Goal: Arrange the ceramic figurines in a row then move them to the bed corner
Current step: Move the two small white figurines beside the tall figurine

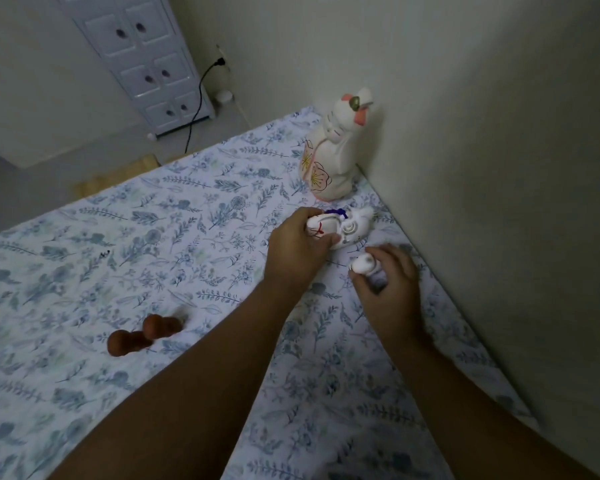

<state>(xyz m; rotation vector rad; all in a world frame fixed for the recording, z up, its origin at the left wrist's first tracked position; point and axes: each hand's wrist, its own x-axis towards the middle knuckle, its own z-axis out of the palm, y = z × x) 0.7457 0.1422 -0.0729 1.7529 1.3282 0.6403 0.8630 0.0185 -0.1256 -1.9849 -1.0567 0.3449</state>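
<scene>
Both forearms reach in from the bottom edge over the bed sheet point(84, 289), thin white cotton-look fabric with a blue-grey leaf and flower print, slightly wrinkled. Left of the arms, two brown figurines point(144, 336) lie on their sides, touching each other, matte, rounded heads on stubby bodies, terracotta-looking. Right hand point(388, 282) is cupped, fingers curled around a small white figurine point(361, 264), glossy and rounded; most of it is hidden by the fingers, details not readable. Left hand point(297, 245) grips a mid-size white figurine point(340, 228) tilted on its side just above the sheet: glazed, embossed spiral, red line mark, purple patch on top; thumb and fingers wrap its near end. Beyond that, a tall white cat figurine point(333, 154) stands upright in the bed corner, near the wall point(482, 133), glossy ceramic, pink ears, gold bell, pink-and-yellow flower motifs. No legible text anywhere. Far back on the floor: white drawer cabinet point(146, 57) with recessed oval pulls, black cable point(196, 105) plugged into a wall outlet point(221, 60).
</scene>
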